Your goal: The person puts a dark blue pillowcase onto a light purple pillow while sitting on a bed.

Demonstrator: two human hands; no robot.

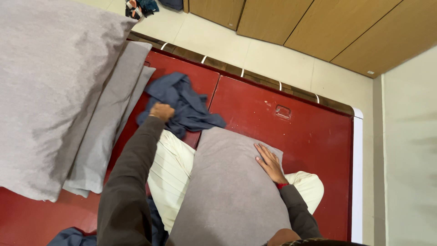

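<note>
- The left hand [161,111] is closed in a fist around a crumpled dark blue cloth [184,104], which lies on the red platform [291,132].
- The right hand [269,163] rests open and flat on a grey pillow [227,191] lying over a cream pillow [170,175].
- More grey pillows [54,91] lie stacked at the left.

Home bedroom: pillows [50,91], wooden wardrobe [318,27].

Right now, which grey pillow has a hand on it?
The grey pillow lying over the cream one, under the flat right hand. The large pillow at left is untouched.
</note>
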